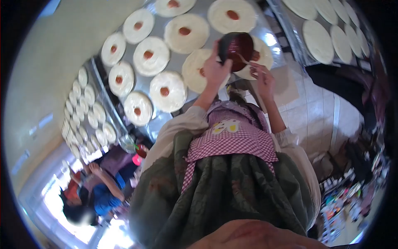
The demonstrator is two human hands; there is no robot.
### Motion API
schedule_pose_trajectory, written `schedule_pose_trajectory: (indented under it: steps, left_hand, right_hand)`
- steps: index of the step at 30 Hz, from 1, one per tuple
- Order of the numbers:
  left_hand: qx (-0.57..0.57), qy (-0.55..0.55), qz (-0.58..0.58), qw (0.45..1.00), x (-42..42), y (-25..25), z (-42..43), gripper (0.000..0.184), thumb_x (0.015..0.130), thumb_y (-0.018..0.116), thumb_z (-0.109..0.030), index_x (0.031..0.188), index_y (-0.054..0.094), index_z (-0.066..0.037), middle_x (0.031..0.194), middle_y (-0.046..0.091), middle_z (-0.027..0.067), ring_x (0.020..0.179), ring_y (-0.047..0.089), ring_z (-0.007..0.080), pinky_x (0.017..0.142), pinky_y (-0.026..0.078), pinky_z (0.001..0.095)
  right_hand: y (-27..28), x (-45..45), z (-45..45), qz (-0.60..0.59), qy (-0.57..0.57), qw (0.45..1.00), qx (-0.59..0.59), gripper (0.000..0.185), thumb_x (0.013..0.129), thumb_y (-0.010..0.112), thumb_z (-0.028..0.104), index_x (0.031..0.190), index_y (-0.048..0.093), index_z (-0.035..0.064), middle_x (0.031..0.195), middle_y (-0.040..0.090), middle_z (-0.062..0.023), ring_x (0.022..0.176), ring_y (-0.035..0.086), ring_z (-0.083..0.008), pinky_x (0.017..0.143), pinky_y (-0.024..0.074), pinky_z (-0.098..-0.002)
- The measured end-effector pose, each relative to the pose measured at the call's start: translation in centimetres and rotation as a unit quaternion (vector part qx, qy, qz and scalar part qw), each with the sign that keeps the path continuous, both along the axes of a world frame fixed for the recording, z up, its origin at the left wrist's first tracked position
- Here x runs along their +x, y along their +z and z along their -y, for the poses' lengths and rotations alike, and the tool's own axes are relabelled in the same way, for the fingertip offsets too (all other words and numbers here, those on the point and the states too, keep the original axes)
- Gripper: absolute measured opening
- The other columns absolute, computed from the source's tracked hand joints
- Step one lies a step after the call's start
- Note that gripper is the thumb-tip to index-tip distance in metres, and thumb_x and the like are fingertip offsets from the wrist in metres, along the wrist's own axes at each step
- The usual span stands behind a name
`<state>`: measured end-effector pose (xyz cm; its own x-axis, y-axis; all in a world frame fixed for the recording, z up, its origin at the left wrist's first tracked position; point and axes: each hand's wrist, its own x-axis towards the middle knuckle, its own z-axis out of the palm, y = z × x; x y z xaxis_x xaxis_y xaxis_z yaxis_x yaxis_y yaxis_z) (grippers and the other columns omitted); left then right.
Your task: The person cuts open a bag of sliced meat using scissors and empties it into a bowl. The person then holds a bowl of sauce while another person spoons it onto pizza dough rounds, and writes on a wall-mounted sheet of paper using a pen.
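My left hand [216, 69] grips a dark bowl [225, 45] by its side, tilted so that the red sauce [243, 43] inside shows. In my right hand [264, 78] is a spoon [243, 59], pinched by its handle with its far end at the bowl. Both hands are above a metal table [132, 54] covered with flat, pale dough rounds [175, 39]. Several rounds carry a small red-brown blob of sauce [164, 91] at the centre. One dough round [265, 49] lies partly hidden behind the bowl and my right hand.
To the left, another table [97, 74] holds many plain dough rounds [99, 112]. A further table at the upper right bears bare rounds [317, 41]. A person in blue [108, 197] works at the lower left. Cluttered goods [344, 203] stand at the lower right, beyond the tiled floor [309, 110].
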<state>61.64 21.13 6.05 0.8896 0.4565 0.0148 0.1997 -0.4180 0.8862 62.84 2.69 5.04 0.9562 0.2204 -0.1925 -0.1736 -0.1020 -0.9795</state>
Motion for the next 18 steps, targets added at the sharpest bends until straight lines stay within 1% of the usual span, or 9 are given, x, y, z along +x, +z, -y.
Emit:
schedule_pose_trajectory:
  steps: [1,2,3,4,6,9,12,15,18]
  left_hand:
    - [0.03,-0.004,-0.044,0.999,-0.5,0.2,0.3,0.072,0.064,0.063,-0.02,0.132,0.041,-0.012,0.065,0.061,0.0162,0.059,0.062,0.0312,0.055,0.049,0.038]
    - [0.019,-0.002,-0.036,0.999,-0.9,0.3,0.9,0.071,0.064,0.062,-0.02,0.132,0.042,-0.012,0.067,0.06,0.0181,0.059,0.062,0.0326,0.055,0.049,0.0393]
    - [0.002,0.007,-0.002,1.0,-1.3,0.3,1.6,0.07,0.064,0.061,-0.019,0.131,0.042,-0.012,0.069,0.06,0.0192,0.06,0.061,0.0341,0.056,0.049,0.04]
    - [0.036,-0.017,-0.057,0.998,-1.9,0.4,1.8,0.073,0.066,0.062,-0.018,0.134,0.039,-0.012,0.087,0.066,0.0161,0.06,0.064,0.0232,0.058,0.05,0.0318]
    - [-0.034,-0.015,-0.019,0.999,-2.8,0.4,2.4,0.067,0.068,0.06,-0.014,0.133,0.04,-0.011,0.091,0.067,0.0157,0.066,0.065,0.0198,0.062,0.05,0.0295]
    - [-0.204,0.034,0.002,0.978,-3.7,-0.5,2.4,0.058,0.067,0.057,-0.014,0.124,0.046,-0.01,0.078,0.065,0.0142,0.072,0.066,0.0298,0.065,0.051,0.0356]
    - [-0.239,0.041,-0.014,0.97,-5.4,-0.5,0.5,0.056,0.069,0.057,-0.013,0.124,0.045,-0.008,0.085,0.066,0.0148,0.078,0.066,0.0262,0.069,0.051,0.0332]
    - [-0.217,0.063,0.021,0.974,-7.9,-1.4,-1.7,0.059,0.071,0.056,-0.012,0.128,0.043,-0.007,0.092,0.065,0.0159,0.083,0.066,0.0222,0.069,0.052,0.0306]
    - [-0.283,0.148,-0.021,0.947,-12.8,-0.4,-3.3,0.062,0.073,0.055,-0.008,0.132,0.039,-0.006,0.099,0.064,0.0149,0.086,0.064,0.0193,0.071,0.051,0.0283]
  right_hand:
    - [0.0,-0.4,0.4,-0.034,-0.013,0.999,0.024,0.028,0.096,0.042,0.017,0.111,0.058,-0.0014,0.094,0.061,-0.0085,0.089,0.06,-0.0149,0.081,0.0523,-0.0304]
    - [-0.1,-0.6,0.8,-0.066,-0.03,0.996,0.046,0.03,0.097,0.041,0.02,0.111,0.058,-0.0014,0.094,0.06,-0.0082,0.089,0.059,-0.0146,0.081,0.0523,-0.0309]
    - [0.0,-1.0,1.5,-0.089,-0.032,0.994,0.046,0.034,0.097,0.041,0.023,0.112,0.057,-0.0021,0.093,0.06,-0.0086,0.089,0.059,-0.0145,0.082,0.0521,-0.032]
    - [0.0,-1.3,2.2,-0.11,-0.036,0.992,0.045,0.037,0.097,0.041,0.027,0.113,0.056,-0.0027,0.093,0.06,-0.009,0.088,0.058,-0.0145,0.083,0.052,-0.033]
    - [-0.2,-1.8,3.6,-0.119,-0.036,0.991,0.043,0.038,0.096,0.041,0.028,0.114,0.054,-0.0029,0.092,0.06,-0.0092,0.088,0.058,-0.0145,0.083,0.0515,-0.0339]
    - [0.1,-1.9,4.4,-0.119,-0.024,0.991,0.052,0.038,0.096,0.041,0.027,0.115,0.053,-0.0034,0.092,0.06,-0.0093,0.088,0.058,-0.0147,0.083,0.0512,-0.0344]
    - [0.2,-1.3,3.9,-0.123,0.011,0.99,0.066,0.037,0.096,0.042,0.026,0.114,0.053,-0.0037,0.093,0.06,-0.0091,0.088,0.058,-0.0148,0.082,0.051,-0.0343]
    - [-0.2,-0.9,1.6,-0.155,0.056,0.98,0.114,0.035,0.095,0.043,0.025,0.114,0.053,-0.0036,0.095,0.06,-0.0089,0.087,0.058,-0.0147,0.082,0.051,-0.0347]
    - [0.9,-0.7,-1.8,-0.192,0.089,0.966,0.145,0.035,0.095,0.044,0.024,0.113,0.054,-0.0045,0.093,0.06,-0.01,0.087,0.058,-0.0157,0.08,0.0521,-0.0341]
